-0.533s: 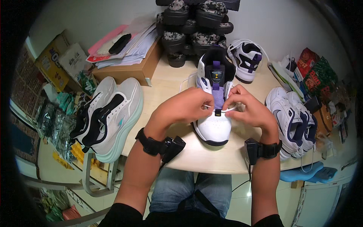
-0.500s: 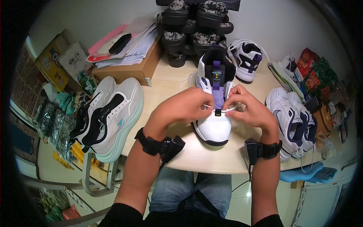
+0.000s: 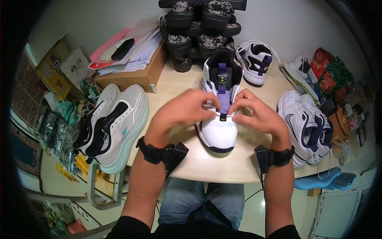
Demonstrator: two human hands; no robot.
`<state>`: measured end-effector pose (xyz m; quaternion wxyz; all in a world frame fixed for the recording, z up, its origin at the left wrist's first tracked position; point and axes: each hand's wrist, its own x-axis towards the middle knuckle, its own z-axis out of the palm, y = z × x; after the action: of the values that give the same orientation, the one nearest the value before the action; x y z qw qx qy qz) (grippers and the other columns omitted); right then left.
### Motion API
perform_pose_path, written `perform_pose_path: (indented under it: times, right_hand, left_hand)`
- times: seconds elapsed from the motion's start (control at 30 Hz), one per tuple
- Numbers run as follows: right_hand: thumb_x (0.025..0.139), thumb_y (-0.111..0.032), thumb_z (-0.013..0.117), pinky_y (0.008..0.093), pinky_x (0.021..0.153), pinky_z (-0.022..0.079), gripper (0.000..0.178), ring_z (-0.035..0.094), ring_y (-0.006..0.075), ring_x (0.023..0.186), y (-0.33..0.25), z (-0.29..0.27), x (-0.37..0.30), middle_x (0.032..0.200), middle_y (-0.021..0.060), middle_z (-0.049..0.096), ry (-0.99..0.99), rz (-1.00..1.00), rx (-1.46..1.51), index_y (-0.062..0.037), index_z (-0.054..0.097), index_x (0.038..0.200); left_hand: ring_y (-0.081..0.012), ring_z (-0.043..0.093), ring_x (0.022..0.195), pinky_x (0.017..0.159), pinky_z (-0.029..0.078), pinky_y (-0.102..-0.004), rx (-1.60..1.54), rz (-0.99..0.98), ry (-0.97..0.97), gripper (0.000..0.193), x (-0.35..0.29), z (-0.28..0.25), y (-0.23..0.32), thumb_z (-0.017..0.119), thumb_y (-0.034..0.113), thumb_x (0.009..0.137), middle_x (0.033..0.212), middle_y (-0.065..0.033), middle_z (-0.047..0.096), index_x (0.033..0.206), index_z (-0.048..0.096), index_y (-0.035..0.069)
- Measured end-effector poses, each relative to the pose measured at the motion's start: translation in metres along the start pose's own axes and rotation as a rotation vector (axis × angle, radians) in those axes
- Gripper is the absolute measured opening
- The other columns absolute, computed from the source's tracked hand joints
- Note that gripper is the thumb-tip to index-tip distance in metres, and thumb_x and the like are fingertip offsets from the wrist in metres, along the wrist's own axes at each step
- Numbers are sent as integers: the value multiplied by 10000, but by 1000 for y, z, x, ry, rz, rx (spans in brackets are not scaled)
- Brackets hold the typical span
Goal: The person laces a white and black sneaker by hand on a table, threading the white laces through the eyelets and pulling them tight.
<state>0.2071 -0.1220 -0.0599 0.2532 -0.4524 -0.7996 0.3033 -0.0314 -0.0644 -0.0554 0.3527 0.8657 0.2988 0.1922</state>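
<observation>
Both hands are working over a white sneaker (image 3: 219, 127) with a purple tongue, standing on the worktop (image 3: 187, 159) directly beneath the fingers. The left hand (image 3: 183, 112) is curling its fingers closed at the lacing area, and the right hand (image 3: 256, 115) is pinching there too; whether either is gripping a lace cannot be told. A pale green-soled pair (image 3: 115, 127) is sitting well left of them.

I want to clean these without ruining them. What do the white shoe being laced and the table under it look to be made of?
The white shoe: smooth, slightly glossy toe, probably leather or a synthetic look-alike; its purple tongue looks like woven mesh. The table: pale, matte top with faint grain, likely wood or laminate. Both hands pinch at the lacing.
</observation>
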Motion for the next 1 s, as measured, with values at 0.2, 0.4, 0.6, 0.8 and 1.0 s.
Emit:
perform_pose_path:
  times: [0.2,0.4,0.6,0.8,1.0]
  right_hand:
    - [742,50,604,318,878,457,290,583,232,960,16,8,6,958,107,544,202,-108,161,-10,487,1000]
    - [749,24,618,302,816,482,180,579,155,826,21,8,12,831,57,570,204,12,39,7,525,901]
    - [754,-6,632,288,776,474,135,571,156,822,26,12,12,833,67,569,214,-33,-29,14,537,847]
    - [706,-37,684,330,762,477,184,584,262,834,27,16,17,873,124,572,345,-150,-50,12,563,835]
    - [711,-33,679,328,768,477,168,586,261,832,28,14,15,892,117,574,321,-181,-76,14,571,831]
  left_hand:
    - [-205,604,743,709,482,-323,46,7,-69,208,2,7,1,682,93,793,828,-118,660,982,655,11]
    - [-308,630,783,716,485,-385,56,19,-51,165,4,8,-3,641,140,811,837,-162,658,940,625,38]
    - [-294,605,773,699,459,-381,39,-16,-126,167,-1,5,-5,614,156,856,824,-143,625,957,530,51]
    - [-154,494,770,712,420,-309,-109,-33,-166,115,-4,3,-4,576,110,910,811,-49,532,962,505,37]
    - [-147,494,768,709,424,-307,-158,-21,-163,116,-3,4,-9,574,127,916,815,-51,536,959,511,39]
